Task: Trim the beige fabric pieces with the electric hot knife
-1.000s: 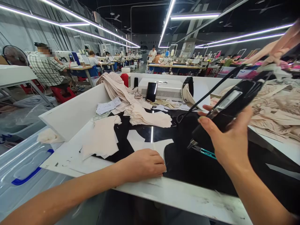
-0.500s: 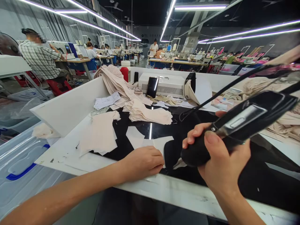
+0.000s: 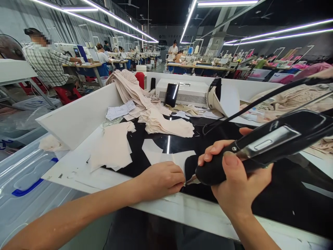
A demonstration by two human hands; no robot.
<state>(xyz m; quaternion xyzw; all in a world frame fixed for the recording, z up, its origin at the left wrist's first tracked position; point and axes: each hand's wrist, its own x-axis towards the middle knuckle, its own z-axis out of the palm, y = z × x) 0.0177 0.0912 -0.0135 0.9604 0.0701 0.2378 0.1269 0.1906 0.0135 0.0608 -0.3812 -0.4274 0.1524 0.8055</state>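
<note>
My right hand [image 3: 234, 180] is wrapped round a black corded hand tool [image 3: 265, 139] with a silver panel on its side. Its small metal tip points left and is at the fingertips of my left hand [image 3: 163, 178]. That hand rests at the near edge of the table, fingers curled and pressed down on the lower end of a curved pale fabric piece [image 3: 169, 158]. Whatever lies under those fingertips is hidden. The piece lies flat on a shiny black board [image 3: 286, 194]. A flat stack of pale fabric pieces [image 3: 111, 147] is to the left.
Beyond lies another stack of pale cut pieces [image 3: 169, 125]. A phone [image 3: 172, 94] leans on a white vented box [image 3: 187, 92]. The tool's black cord [image 3: 241, 109] loops over the board. Clear plastic bins [image 3: 28, 173] stand at the left; a seated person [image 3: 48, 62] works beyond.
My right hand has brought the tool left and slightly down, so its metal tip now meets my left fingertips. The left hand stays in nearly the same place on the fabric piece.
</note>
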